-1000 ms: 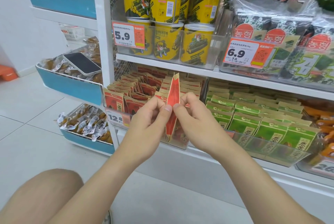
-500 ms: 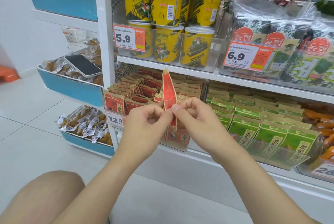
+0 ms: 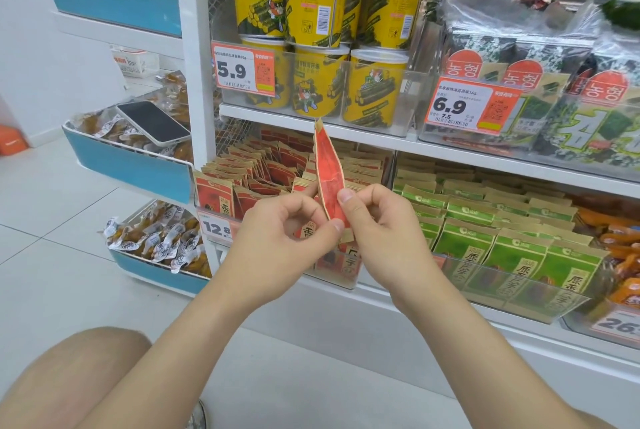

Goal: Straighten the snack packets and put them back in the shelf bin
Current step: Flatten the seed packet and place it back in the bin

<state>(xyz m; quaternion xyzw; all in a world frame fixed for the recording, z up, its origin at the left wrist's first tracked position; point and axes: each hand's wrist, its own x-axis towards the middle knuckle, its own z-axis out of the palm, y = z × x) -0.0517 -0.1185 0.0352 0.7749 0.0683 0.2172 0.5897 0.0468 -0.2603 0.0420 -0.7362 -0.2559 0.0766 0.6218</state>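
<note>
Packet in hand: you hold one red snack packet (image 3: 329, 172) upright just in front of the shelf bin (image 3: 332, 272). It is turned edge-on to you, and its top corner reaches up past the bin to the shelf edge above.
Your left hand (image 3: 280, 238): curled, with thumb and fingers pinching the packet's lower end on the bin's left-hand side.
Your right hand (image 3: 381, 231): curled too, with the thumb and forefinger nipping the packet's right edge a little higher up.
Bin contents: rows of matching red packets (image 3: 263, 168) stand inside the bin behind your hands, some of them leaning.
Price tag (image 3: 216, 227): on the bin's front left corner, reading 12.8.
Right of the bin: green packets (image 3: 485, 220) in a neighbouring clear tray.
Above the bin: yellow tubs (image 3: 311, 12), stacked two high on the next shelf.
Left of the bin: a phone (image 3: 152, 122) lies face up on wrapped snacks in a blue side rack.
</note>
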